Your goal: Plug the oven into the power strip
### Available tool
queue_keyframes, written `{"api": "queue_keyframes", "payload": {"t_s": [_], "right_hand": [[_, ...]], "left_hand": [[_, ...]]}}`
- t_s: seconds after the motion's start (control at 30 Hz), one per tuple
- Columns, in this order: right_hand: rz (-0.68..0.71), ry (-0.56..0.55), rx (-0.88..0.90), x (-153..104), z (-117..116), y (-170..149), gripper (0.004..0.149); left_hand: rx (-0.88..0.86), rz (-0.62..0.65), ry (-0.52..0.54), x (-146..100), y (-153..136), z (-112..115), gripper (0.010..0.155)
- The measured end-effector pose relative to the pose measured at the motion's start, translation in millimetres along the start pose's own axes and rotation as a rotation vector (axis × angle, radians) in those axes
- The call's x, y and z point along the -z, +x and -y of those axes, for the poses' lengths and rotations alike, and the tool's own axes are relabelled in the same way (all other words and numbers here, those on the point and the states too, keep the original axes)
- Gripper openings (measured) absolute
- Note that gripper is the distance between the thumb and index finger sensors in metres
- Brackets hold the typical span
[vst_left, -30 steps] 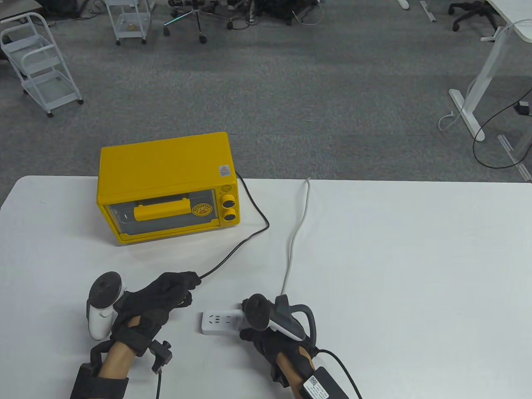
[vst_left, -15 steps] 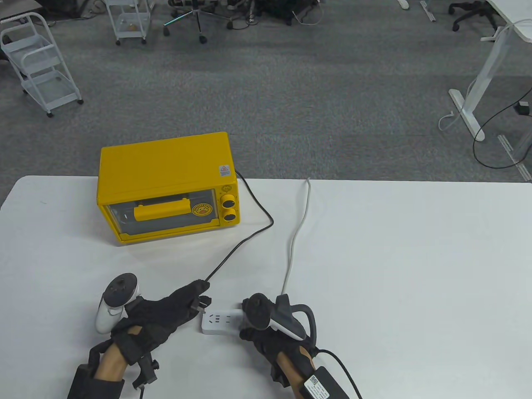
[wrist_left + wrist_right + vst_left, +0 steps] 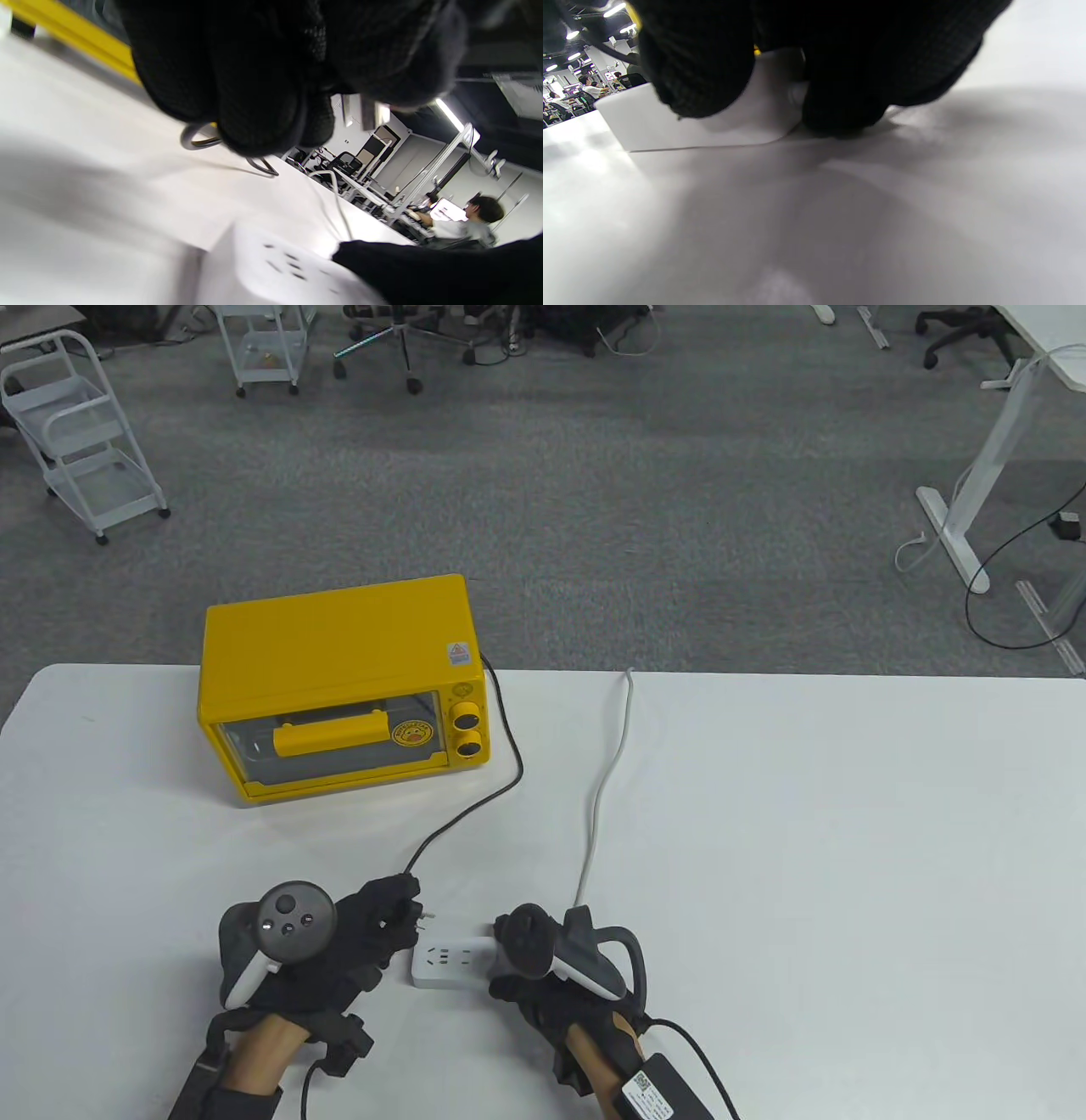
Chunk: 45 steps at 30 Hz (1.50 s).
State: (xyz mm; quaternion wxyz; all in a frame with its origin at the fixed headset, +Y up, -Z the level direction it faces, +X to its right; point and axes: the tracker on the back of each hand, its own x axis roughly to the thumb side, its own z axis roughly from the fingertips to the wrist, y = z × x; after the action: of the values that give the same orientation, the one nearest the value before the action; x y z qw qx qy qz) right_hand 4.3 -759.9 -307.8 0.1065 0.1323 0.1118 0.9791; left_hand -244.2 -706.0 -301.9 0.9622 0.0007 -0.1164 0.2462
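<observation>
The left hand (image 3: 339,950) has rolled palm-down, gripping the plug (image 3: 413,909) with prongs aimed right, just left of the power strip (image 3: 450,963). The strip lies lengthwise left-right on the tabletop (image 3: 806,857); the right hand (image 3: 543,984) clamps its right end. The oven (image 3: 344,687) sits behind.

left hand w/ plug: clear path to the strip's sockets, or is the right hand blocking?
Probably yes. The left hand holds the plug just beside the power strip, whose left-end sockets lie bare. The right hand holds only the strip's right end.
</observation>
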Motion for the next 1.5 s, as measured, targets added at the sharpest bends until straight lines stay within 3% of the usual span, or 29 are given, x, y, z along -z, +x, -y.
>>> {"api": "queue_keyframes", "payload": {"t_s": [0.13,0.47,1.0,1.23,1.5], "right_hand": [[0.000,-0.002,0.001,0,0,0,0.074],[0.001,0.002,0.001,0,0,0,0.074],[0.000,0.001,-0.002,0,0,0,0.074],[0.000,-0.001,-0.008,0,0,0,0.074],[-0.001,-0.006,-0.013,0,0,0,0.073]], "left_hand": [[0.196,0.048,-0.045,3,15,14,0.068],[0.359,0.023,-0.121,3,23,35,0.064],[0.409,-0.003,-0.134,9,23,39,0.064],[0.442,0.012,-0.247,21,29,38,0.065],[0.459,0.010,-0.258,26,30,37,0.065]]}}
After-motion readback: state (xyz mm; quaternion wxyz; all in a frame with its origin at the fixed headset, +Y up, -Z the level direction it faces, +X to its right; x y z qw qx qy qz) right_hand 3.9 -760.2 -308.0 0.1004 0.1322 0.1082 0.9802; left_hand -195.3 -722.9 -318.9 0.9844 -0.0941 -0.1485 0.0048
